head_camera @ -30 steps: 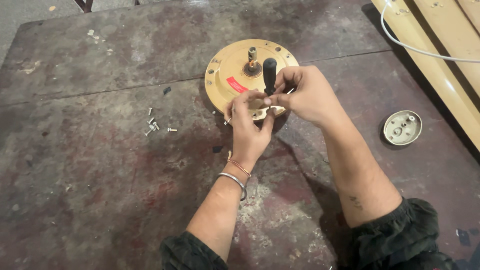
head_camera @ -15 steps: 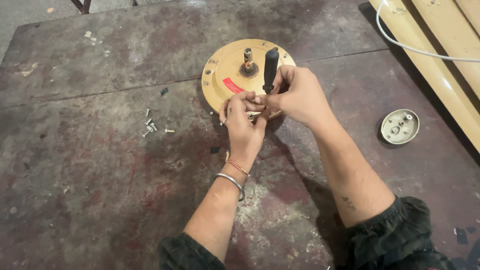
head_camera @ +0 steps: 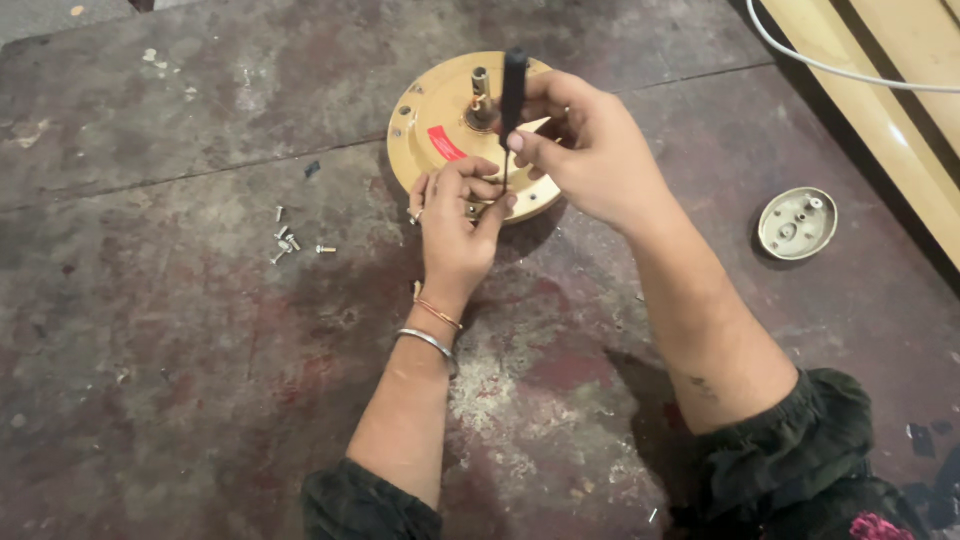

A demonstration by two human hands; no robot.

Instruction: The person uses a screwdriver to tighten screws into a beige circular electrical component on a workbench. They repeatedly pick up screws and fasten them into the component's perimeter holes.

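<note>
A round tan motor housing (head_camera: 440, 112) with a red label and a central shaft lies flat on the stained floor. My right hand (head_camera: 590, 150) grips a screwdriver (head_camera: 513, 85) with a black handle, held upright, tip down at the housing's near rim. My left hand (head_camera: 455, 215) rests on that near rim, its fingertips pinched around the screwdriver's tip; what they pinch is hidden. Both wrists come up from the bottom of the view, the left one wearing a metal bangle and a thread.
Several loose screws (head_camera: 288, 240) lie on the floor left of the housing. A small round grey cap (head_camera: 797, 223) sits to the right. Pale wooden boards (head_camera: 880, 90) with a white cable (head_camera: 830, 68) across them run along the right edge.
The screwdriver has come more upright over the housing's near rim. Both hands stay at the same spot on the rim; the view has shifted slightly.
</note>
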